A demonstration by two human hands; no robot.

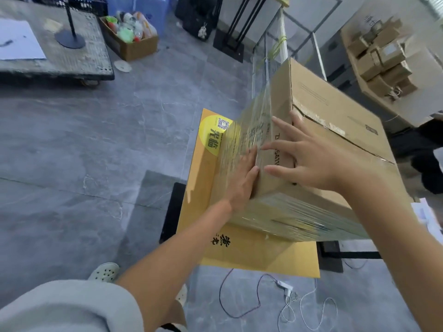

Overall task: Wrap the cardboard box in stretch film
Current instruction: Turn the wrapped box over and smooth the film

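A brown cardboard box [328, 121] stands tilted on a flat orange cardboard sheet [254, 250]. Clear stretch film [249, 135] covers its left face and its lower near band, and a stretched sheet of film runs up from the box's far corner toward the top of the view. My left hand [242, 185] presses flat against the filmed left face near the box's corner. My right hand [309, 156] lies with spread fingers on the near face beside the top edge, fingertips touching the film's edge. The film roll is not in view.
A low grey cart [55, 61] stands at the back left with an open box of toys [131, 34] beside it. Stacked small cartons [383, 58] sit at the right. Cables [287, 298] lie on the grey floor near my feet.
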